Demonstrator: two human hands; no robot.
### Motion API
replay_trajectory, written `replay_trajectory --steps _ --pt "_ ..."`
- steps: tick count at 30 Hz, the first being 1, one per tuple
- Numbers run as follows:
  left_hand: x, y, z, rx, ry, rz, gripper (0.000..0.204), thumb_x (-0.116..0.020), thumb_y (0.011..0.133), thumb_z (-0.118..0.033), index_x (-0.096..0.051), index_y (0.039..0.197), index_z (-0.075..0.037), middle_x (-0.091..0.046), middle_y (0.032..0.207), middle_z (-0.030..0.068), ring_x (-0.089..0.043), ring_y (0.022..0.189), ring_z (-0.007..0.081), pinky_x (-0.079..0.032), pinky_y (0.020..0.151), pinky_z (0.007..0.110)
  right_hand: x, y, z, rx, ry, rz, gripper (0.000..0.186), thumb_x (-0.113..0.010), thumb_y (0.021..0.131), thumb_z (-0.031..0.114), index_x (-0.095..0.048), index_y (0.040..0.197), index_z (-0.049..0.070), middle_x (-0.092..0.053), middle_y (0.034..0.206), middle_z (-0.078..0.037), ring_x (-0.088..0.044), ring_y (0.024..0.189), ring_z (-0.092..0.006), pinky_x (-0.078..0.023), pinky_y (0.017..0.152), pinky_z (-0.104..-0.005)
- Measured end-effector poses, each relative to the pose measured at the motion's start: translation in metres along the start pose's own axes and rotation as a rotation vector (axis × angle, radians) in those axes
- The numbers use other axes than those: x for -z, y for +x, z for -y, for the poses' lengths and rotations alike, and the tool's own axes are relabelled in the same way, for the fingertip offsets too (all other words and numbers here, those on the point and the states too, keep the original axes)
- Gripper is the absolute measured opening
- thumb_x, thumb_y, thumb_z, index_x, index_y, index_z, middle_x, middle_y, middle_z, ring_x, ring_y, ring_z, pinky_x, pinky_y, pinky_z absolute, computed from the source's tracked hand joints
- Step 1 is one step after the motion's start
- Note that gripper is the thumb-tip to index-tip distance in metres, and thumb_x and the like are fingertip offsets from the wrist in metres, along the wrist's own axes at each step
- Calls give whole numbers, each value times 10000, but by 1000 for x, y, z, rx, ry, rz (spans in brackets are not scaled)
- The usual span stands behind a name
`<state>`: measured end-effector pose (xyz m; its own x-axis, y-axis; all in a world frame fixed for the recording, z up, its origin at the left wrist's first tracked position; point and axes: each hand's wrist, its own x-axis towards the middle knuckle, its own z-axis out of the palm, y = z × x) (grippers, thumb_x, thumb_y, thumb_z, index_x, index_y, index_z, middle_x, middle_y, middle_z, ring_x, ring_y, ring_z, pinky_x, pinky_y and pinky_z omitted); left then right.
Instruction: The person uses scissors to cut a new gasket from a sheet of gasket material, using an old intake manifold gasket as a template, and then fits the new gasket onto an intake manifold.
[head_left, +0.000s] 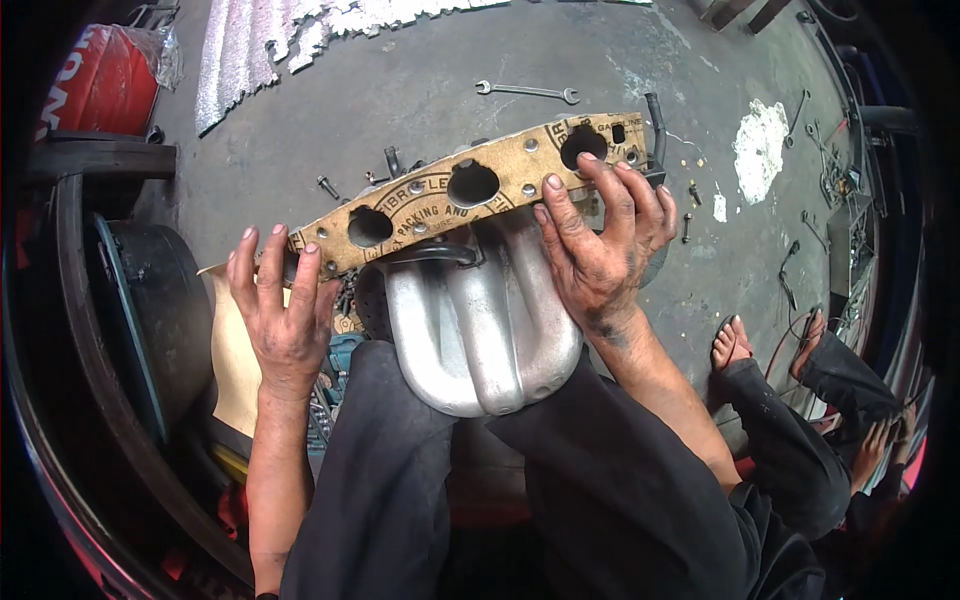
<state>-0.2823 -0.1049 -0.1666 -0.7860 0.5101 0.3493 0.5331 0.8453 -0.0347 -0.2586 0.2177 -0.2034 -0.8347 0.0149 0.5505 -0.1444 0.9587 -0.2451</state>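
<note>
A silver intake manifold (pixel 487 350) with curved pipes rests at my knees. A long tan gasket (pixel 440 205) with large round ports and small bolt holes lies across its flange. My left hand (pixel 280 315) spreads its fingers over the gasket's left end, the tips against its surface. Near the right end, my right hand (pixel 612 240) lies with fingers apart and tips on the gasket beside the last port. The flange beneath is mostly covered. Neither hand has its fingers wrapped round anything.
An open-ended wrench (pixel 527 92) and loose bolts (pixel 328 187) lie on the grey floor. Tan sheet material (pixel 235 350) and a teal socket tray (pixel 340 365) are at my left. Silver foil sheeting (pixel 235 65) lies beyond. Another person's foot (pixel 732 342) is at right.
</note>
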Motion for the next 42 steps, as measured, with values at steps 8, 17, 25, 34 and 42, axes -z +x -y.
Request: replay_trajectory --steps 8,17,25,34,42 --pt "-7 -1 4 35 -147 -23 512 -792 739 -30 -610 1215 -90 -571 1353 148 -539 1237 370 -461 1027 463 0 4 -5 15 5 -66 371 -822 753 263 -729 1111 285 -635 1241 17 -468 1235 -219 -230 1082 -504" --pt "-11 -3 -2 68 -179 -71 498 -771 736 17 -615 1198 -85 -567 1353 154 -526 1238 369 -439 1045 462 1 5 -2 24 63 -70 321 -788 751 196 -733 1067 206 -651 1224 9 -531 1167 -228 -254 1070 -522" --pt "-10 -4 -1 78 -172 -52 506 -770 741 8 -610 1210 -96 -568 1343 153 -529 1229 361 -457 1024 452 3 -2 -10 25 106 -43 308 -752 773 145 -710 1075 186 -647 1244 9 -529 1227 -194 -216 1122 -545" --pt "-9 -4 -4 109 -192 -60 472 -775 748 -23 -622 1189 -95 -575 1335 154 -532 1221 362 -444 1036 460 6 3 -16 66 137 -35 314 -727 759 116 -707 1070 153 -642 1251 -10 -550 1196 -216 -274 1112 -537" --pt "-4 1 1 97 -188 -31 449 -807 724 -97 -627 1136 -81 -602 1279 152 -552 1202 347 -339 1089 548 7 9 -19 113 146 -69 290 -744 765 111 -728 1055 124 -674 1182 -47 -571 1161 -259 -376 1044 -495"
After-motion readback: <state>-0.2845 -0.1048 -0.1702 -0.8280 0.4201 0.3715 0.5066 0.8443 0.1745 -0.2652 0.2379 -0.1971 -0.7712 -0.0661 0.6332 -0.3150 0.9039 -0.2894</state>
